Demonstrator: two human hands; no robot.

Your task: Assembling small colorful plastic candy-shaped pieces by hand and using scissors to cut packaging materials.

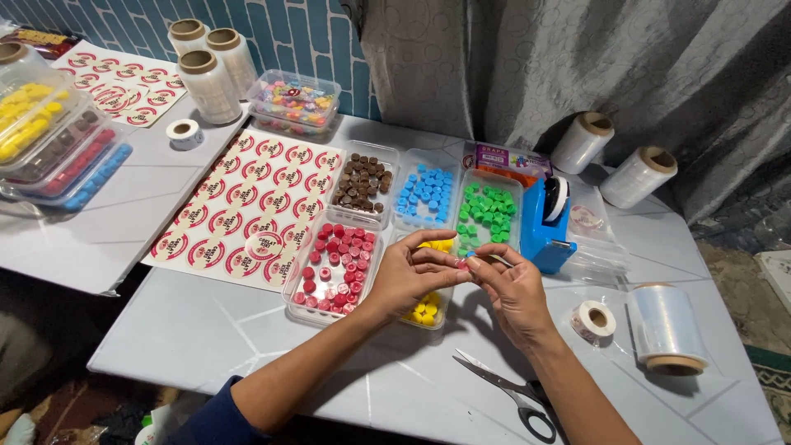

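Clear glossy plastic trays point(309, 306), metal scissors point(503, 386), smooth matt table point(198, 330).

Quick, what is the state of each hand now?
Left hand: fingers pinched shut at the right hand's fingertips; what it holds cannot be told.
Right hand: pinched shut on something small, too small to identify.

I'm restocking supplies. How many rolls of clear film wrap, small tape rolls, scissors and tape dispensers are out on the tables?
Clear film wrap rolls: 6
Small tape rolls: 2
Scissors: 1
Blue tape dispenser: 1
Total: 10
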